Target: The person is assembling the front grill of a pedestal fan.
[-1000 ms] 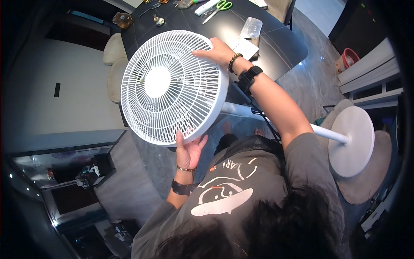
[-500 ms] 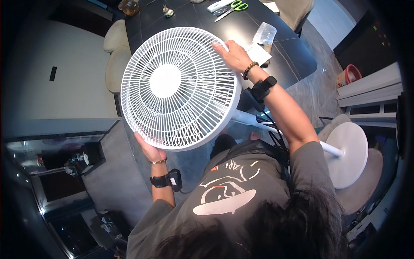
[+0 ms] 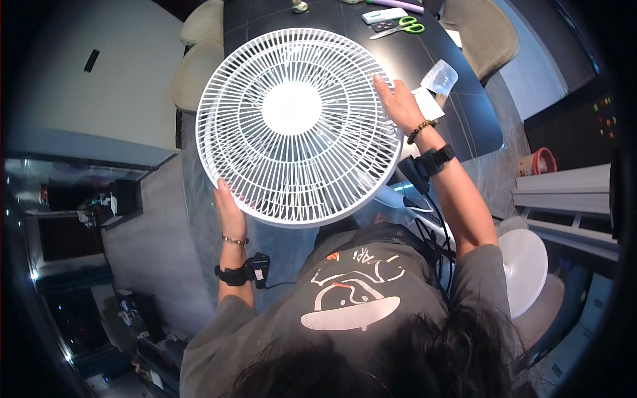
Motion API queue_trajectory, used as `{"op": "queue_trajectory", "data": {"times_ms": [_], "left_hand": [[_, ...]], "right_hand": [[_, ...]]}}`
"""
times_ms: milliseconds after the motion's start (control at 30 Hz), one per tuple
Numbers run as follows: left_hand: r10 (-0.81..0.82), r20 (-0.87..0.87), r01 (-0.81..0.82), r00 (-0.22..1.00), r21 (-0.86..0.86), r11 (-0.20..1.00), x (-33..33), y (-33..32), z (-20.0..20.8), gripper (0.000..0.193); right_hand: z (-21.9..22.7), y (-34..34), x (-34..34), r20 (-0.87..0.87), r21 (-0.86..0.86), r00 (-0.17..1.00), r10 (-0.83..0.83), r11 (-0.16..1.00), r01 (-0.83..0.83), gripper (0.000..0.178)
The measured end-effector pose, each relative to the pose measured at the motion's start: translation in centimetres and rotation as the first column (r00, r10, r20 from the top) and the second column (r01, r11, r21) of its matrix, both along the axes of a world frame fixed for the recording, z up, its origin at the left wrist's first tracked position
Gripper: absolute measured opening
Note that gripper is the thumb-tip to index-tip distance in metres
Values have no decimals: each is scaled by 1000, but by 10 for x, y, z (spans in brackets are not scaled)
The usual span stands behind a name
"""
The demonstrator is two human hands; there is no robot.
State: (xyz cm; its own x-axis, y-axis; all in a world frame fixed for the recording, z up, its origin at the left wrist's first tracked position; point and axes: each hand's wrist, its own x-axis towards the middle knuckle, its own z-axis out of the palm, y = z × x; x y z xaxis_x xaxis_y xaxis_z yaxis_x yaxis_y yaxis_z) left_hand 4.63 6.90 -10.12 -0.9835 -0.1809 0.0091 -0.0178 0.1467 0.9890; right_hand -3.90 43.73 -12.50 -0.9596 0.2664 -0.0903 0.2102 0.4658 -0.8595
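Note:
A white pedestal fan [image 3: 298,174] is tilted across in front of me, its round wire grille and white centre cap [image 3: 292,107] facing up. My left hand [image 3: 230,211] grips the rim at the lower left, thumb over the edge. On the right side my right hand [image 3: 399,109] clasps the rim, thumb on the front wires; the fingers behind are hidden on both sides. Past my right arm, the fan's round white base [image 3: 529,273] stands on edge. Most of the pole is covered by my arm and shirt.
Behind the fan is a dark table [image 3: 464,99] with green-handled scissors [image 3: 406,28], a clear plastic piece [image 3: 440,76] and white paper [image 3: 428,103]. Beige chairs [image 3: 199,76] line its left side. A red bin [image 3: 543,161] stands at the right, by white shelving [image 3: 564,189].
The fan head has shifted right in the picture and its grille now faces me more squarely. Both hands have kept their hold on the rim. The base appears lower and partly hidden.

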Motion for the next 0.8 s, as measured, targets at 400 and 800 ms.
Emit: {"op": "queue_trajectory", "data": {"times_ms": [400, 800], "left_hand": [[47, 228, -115, 972, 293, 949, 12, -6, -29, 53], [182, 172, -197, 968, 77, 977, 9, 16, -8, 56]], "right_hand": [[-15, 6, 9, -111, -354, 988, 111, 924, -143, 36], [2, -3, 16, -196, -339, 973, 121, 923, -183, 42]]}}
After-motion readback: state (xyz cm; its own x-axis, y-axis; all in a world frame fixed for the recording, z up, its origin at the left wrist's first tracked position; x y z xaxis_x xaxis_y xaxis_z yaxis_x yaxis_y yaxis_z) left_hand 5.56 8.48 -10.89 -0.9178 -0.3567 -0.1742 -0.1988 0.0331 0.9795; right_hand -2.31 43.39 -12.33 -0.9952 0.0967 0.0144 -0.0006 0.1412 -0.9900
